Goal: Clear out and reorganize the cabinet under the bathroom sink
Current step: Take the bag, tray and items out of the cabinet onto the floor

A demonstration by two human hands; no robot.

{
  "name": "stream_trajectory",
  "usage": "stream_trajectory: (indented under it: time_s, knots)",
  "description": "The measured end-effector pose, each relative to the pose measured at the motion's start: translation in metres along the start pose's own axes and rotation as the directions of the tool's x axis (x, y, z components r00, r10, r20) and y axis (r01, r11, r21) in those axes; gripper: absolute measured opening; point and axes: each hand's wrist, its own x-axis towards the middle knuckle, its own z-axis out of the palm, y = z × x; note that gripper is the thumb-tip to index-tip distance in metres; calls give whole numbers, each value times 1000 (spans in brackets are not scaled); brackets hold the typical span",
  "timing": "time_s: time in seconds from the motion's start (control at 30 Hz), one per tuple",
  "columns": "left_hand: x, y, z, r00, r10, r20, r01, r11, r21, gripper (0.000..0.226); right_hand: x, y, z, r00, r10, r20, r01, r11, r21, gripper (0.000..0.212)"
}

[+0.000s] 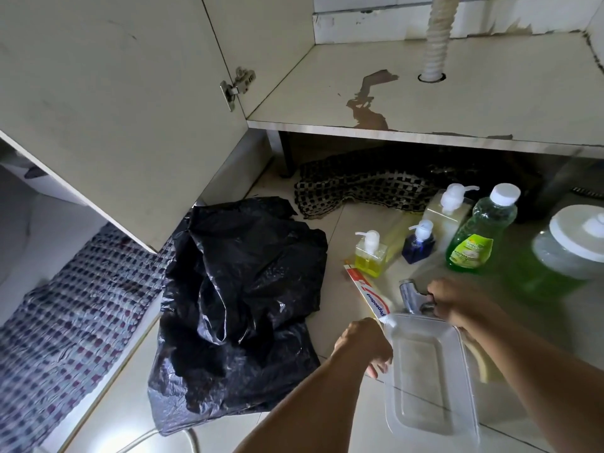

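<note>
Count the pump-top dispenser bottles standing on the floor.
3. A small yellow one nearest the black bag, a small blue one right of it, and a larger pale one behind, beside the green bottle. None seems hidden.

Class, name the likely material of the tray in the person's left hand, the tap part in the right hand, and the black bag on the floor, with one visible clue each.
Tray: probably clear plastic; floor shows through.
Tap part: seemingly chromed metal; bright reflections.
Black bag: thin glossy plastic film; crumpled, shiny creases.
</note>
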Motion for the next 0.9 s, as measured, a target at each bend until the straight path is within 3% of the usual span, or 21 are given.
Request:
stream_trajectory:
  time_s: [0.13, 0.23, 0.33, 0.4, 0.53, 0.67, 0.8, 0.9]
  knots:
    - [-11, 2, 3, 998, -4, -70, 4, 1000, 1, 22, -28, -7, -21, 998, 37, -52, -40, 997, -59, 15]
    - [-16, -2, 8, 999, -7, -45, 6, 1000, -22, 24, -60, -16, -47, 991, 65, -120, -66, 998, -7, 27]
    - [-22, -7, 14, 1000, -1, -20, 0, 1000, -30, 27, -90, -24, -54, 982, 68, -178, -57, 996, 66, 23]
    - [-25, -9, 18, 998, 25, -65, -27, 999, -34, 23, -110, -30, -55, 989, 68, -134, -56, 994, 91, 23]
    - [-34, -17, 22, 997, 56, -51, -56, 998, -16, 20, -141, -45, -33, 994, 46, 100, -53, 996, 70, 33]
    - [-46, -23, 16, 997, 78, -20, -79, 996, -39, 23, -154, -60, 0, 964, 137, 227, -182, 965, 190, 35]
    - [-43, -32, 14, 996, 84, 23, -83, 996, -12, 23, -155, -75, 27, 932, 236, 276, -330, 868, 371, 41]
    - [-40, -40, 14, 991, 121, 57, -124, 991, 54, 15, -155, -83, 31, 931, 276, 239, -351, 858, 374, 19]
